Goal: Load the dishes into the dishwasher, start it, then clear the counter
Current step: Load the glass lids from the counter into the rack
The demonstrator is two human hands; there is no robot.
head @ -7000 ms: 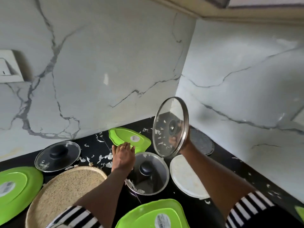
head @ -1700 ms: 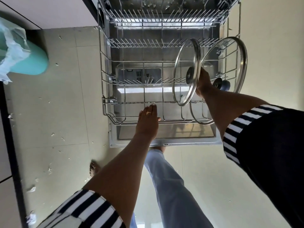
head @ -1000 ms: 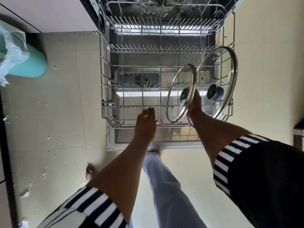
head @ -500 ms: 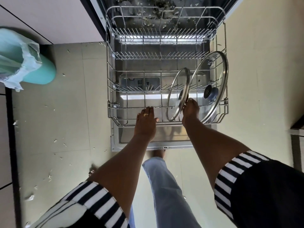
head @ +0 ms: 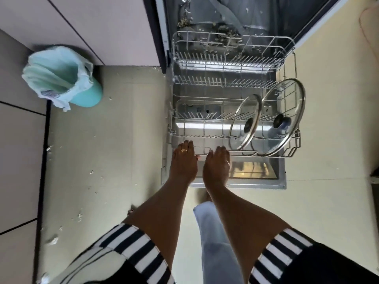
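Two glass lids stand on edge in a dishwasher's pulled-out lower rack, seen from above. Tiled floor [head: 123,140] fills most of the view, with pale cabinets [head: 92,27] at the upper left. The dishwasher [head: 258,19] is open at the top, its tub speckled with bits of debris. Its door [head: 256,171] lies flat, and the rack [head: 225,82] sits over it.

A teal bin [head: 88,95] with a pale bag liner stands on the floor well left of the dishwasher, against the cabinets.

The big lid [head: 291,103] leans at the rack's right side, touching the right wall, with its dark knob low. The small lid [head: 244,117] stands just left of it, tilted the same way; their rims look close but I cannot tell if they touch.

The left hand [head: 184,160] has its fingers straight and pressed together, tips resting on the rack's front rail, thumb out to the right. The right hand [head: 216,167] is just beside it at the same rail, knuckles up and fingers bent downward; whether they hook the wire I cannot tell. Neither hand touches a lid.

A gold ring [head: 184,150] shows on a left finger. Small white scraps [head: 79,216] dot the floor.
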